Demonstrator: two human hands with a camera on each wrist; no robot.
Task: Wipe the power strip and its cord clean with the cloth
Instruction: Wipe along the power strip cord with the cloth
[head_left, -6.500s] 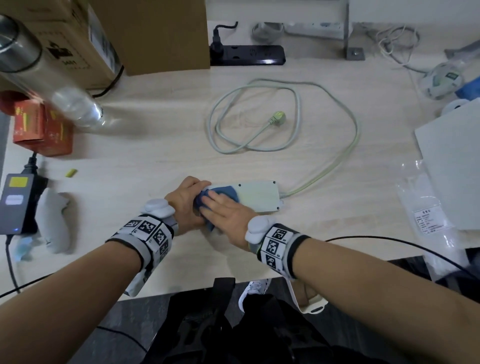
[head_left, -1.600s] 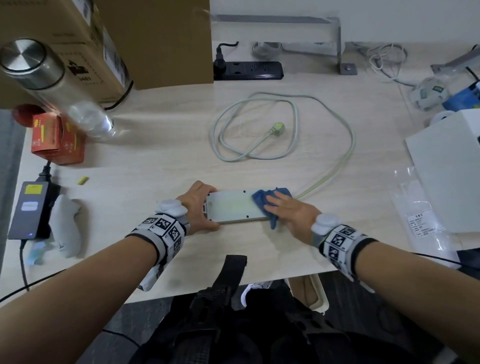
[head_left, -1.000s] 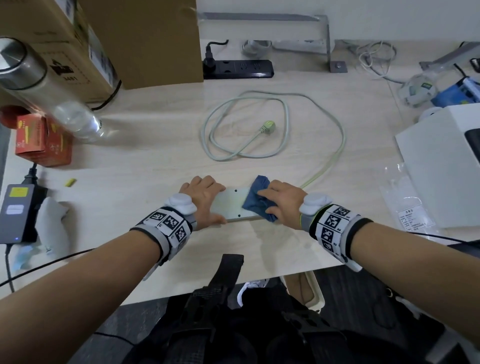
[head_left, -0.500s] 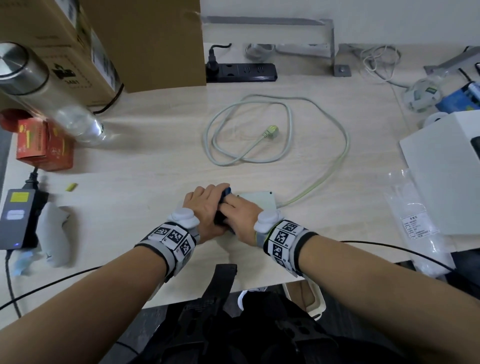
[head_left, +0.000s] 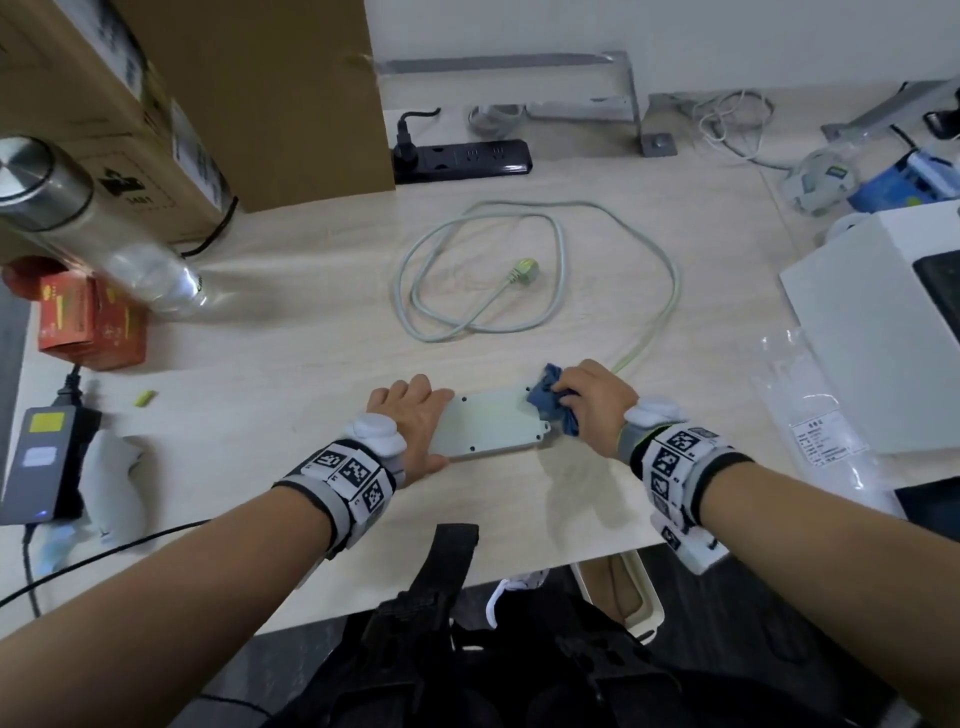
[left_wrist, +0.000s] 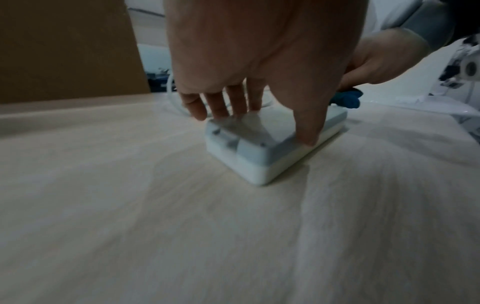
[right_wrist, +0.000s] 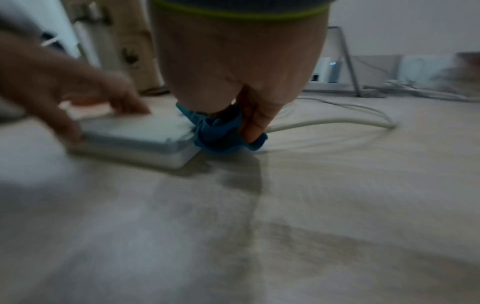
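A pale power strip (head_left: 491, 423) lies back-side up near the table's front edge. My left hand (head_left: 410, 415) grips its left end, fingers on top and thumb against the near side (left_wrist: 259, 160). My right hand (head_left: 587, 400) clutches a bunched blue cloth (head_left: 553, 402) against the strip's right end, where the cord leaves. The pale cord (head_left: 670, 280) loops away across the table and ends in its plug (head_left: 522, 270). In the right wrist view the cloth (right_wrist: 221, 135) wraps the strip's corner (right_wrist: 137, 131) under my fingers.
A black power strip (head_left: 462, 158) and cardboard boxes (head_left: 249, 93) stand at the back. A steel-capped bottle (head_left: 78, 218), a red box (head_left: 88, 327) and a power adapter (head_left: 36, 462) are on the left. A white box (head_left: 883, 332) and a plastic bag (head_left: 815, 426) lie on the right.
My right hand has slid the cloth from the strip's left end, beside my left hand, along to its right end. The left hand stays on the left end.
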